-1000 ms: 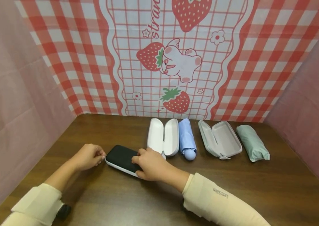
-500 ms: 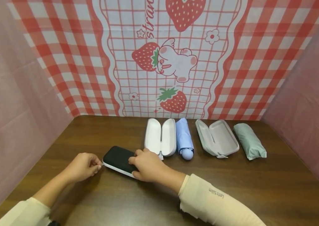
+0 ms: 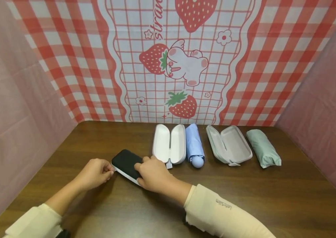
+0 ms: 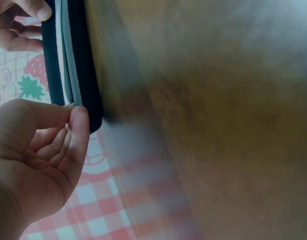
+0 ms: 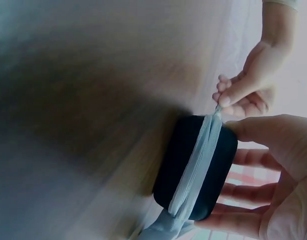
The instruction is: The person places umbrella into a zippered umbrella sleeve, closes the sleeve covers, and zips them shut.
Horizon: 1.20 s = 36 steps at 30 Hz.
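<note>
A black zippered case (image 3: 124,163) with a pale zipper edge lies on the table. My right hand (image 3: 154,175) grips its right end, thumb on the near side and fingers over the top. At the left corner, the thumb and index finger of my left hand (image 3: 94,173) pinch the zipper pull, which the fingertips mostly hide. The left wrist view shows the pale zipper (image 4: 66,55) with a narrow gap between its two tapes. In the right wrist view a pale fabric tab (image 5: 166,225) hangs at the case's end. The inside of the case is hidden.
Behind the case an open white case (image 3: 162,143) stands beside a folded blue umbrella (image 3: 195,142). Farther right are an open grey case (image 3: 235,145) and a folded grey-green umbrella (image 3: 263,148). A checked cloth (image 3: 182,66) hangs behind the wooden table (image 3: 120,215).
The left hand first shifted toward me and left, then back right with the zipper pull. The case has turned slightly, its left end swinging away from me. The right hand keeps its grip.
</note>
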### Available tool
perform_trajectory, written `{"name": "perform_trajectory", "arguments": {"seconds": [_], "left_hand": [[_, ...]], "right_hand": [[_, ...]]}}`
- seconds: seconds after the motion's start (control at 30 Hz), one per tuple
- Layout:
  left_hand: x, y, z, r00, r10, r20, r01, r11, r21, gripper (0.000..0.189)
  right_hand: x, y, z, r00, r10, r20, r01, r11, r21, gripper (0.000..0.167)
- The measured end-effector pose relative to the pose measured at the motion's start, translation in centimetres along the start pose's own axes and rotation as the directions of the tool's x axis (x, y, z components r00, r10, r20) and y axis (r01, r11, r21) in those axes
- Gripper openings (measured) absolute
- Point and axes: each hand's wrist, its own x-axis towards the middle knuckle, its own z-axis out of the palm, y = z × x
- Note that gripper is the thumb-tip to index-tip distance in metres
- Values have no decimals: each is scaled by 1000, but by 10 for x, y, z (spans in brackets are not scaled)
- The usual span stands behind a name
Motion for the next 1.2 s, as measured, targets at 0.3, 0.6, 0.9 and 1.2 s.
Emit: {"name": "perform_trajectory", "arguments": {"seconds": [0.3, 0.6, 0.9, 1.2], "left_hand": [[32, -10, 5, 992, 44, -121, -24, 987, 158, 9], [54, -11, 9, 995, 10, -96, 8, 984, 180, 5], [57, -9, 5, 996, 33, -78, -19, 985, 171, 5], [46, -6, 5, 998, 55, 2, -55, 991, 121, 9]], "right_hand": [[12, 10, -10, 992, -23, 122, 4, 988, 152, 42], [19, 22, -12, 958, -180, 222, 110, 949, 295, 54], [19, 14, -10, 956, -199, 217, 153, 966, 210, 54], [18, 8, -7, 958, -199, 208, 178, 977, 114, 54]]}}
